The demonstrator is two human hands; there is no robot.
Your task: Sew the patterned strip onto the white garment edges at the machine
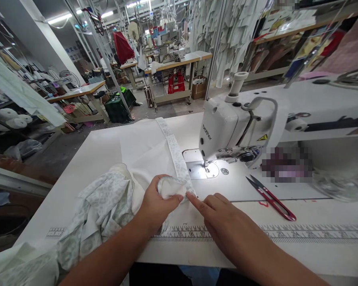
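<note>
A white garment piece point(149, 159) with a pale patterned band point(173, 147) lies on the sewing table. Its leafy grey-green printed part point(107, 198) is bunched to the left and hangs toward the front edge. My left hand point(156, 200) is closed on a folded-over end of the fabric, thumb on top. My right hand point(216, 210) meets the fabric edge with its outstretched index fingertip, beside the left thumb; its other fingers curl and its thumb is hidden. Just beyond is the sewing machine's needle and presser foot point(206, 163), apart from the fabric.
Red-handled thread snips point(271, 198) lie right of my right hand. A printed ruler strip point(313, 233) runs along the table's front. The white machine head point(223, 123) stands at the right. Beyond are other sewing tables point(181, 61), hanging garments point(235, 35) and a metal pole point(110, 63).
</note>
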